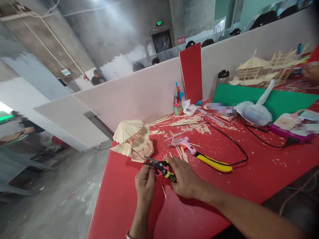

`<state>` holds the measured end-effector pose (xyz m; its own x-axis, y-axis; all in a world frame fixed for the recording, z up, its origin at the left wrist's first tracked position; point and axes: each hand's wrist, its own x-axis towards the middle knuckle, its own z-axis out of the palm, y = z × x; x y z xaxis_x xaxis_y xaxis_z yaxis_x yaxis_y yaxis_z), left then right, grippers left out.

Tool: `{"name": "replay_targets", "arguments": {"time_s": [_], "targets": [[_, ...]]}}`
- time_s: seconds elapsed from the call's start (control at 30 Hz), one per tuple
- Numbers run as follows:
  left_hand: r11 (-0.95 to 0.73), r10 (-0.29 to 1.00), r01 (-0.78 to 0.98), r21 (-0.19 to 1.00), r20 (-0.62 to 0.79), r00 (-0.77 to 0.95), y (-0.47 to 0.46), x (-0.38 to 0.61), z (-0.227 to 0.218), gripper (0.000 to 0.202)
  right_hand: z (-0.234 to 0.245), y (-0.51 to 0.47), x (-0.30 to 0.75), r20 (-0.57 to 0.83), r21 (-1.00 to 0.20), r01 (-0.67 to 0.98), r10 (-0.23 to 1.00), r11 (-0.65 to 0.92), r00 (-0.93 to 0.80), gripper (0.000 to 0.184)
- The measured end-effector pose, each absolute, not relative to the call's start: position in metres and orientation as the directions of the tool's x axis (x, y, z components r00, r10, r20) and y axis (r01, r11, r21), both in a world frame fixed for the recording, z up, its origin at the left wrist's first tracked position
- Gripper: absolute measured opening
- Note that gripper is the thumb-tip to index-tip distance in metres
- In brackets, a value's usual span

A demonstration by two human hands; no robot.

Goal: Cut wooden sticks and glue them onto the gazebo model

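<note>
My right hand (185,177) is wrapped round the yellow-and-black handles of a pair of scissors (163,167), with the two blades spread apart and pointing left. Close under the blades, my left hand (145,186) has its fingertips pinched together. Whatever lies between those fingertips is too small to make out. Just beyond the blades stands a small pavilion model (133,141) built of thin wooden sticks, with a layered roof on a many-sided base. A short loose stick (163,192) lies on the red tabletop (124,199) between my forearms.
A pink glue gun (184,143), its black cord, and a yellow-handled cutter (214,162) lie right of the model. Loose wooden sticks (185,121) and shavings are scattered behind. A pen cup (177,108) stands by the white partition (139,93). Another person's hand (311,71) shows far right.
</note>
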<state>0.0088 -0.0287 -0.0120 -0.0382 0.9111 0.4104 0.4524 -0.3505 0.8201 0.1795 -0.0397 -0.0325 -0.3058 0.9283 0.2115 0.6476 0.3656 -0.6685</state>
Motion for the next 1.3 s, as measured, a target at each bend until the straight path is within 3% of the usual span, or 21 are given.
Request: {"name": "replay_targets", "arguments": {"time_s": [0.37,0.63,0.9,1.3], "targets": [[-0.346,0.908,0.531,0.773,0.419,-0.018,-0.028,0.009,-0.012,0.034,-0.035,-0.038,0.18,0.173,-0.639,0.686,0.934,0.348,-0.312,0.076],[-0.28,0.93,0.416,0.865,0.352,-0.106,-0.031,0.011,-0.012,0.027,-0.036,-0.036,0.18,0.17,-0.627,0.7,0.937,0.342,-0.305,0.073],[-0.282,0.901,0.436,0.855,0.392,-0.185,-0.032,0.015,-0.009,0.02,-0.037,-0.036,0.18,0.184,-0.628,0.695,0.935,0.35,-0.304,0.078],[-0.301,0.871,0.461,0.835,0.438,-0.224,-0.034,0.019,-0.016,0.024,-0.032,-0.039,0.18,0.176,-0.652,0.677,0.937,0.34,-0.301,0.07]]}}
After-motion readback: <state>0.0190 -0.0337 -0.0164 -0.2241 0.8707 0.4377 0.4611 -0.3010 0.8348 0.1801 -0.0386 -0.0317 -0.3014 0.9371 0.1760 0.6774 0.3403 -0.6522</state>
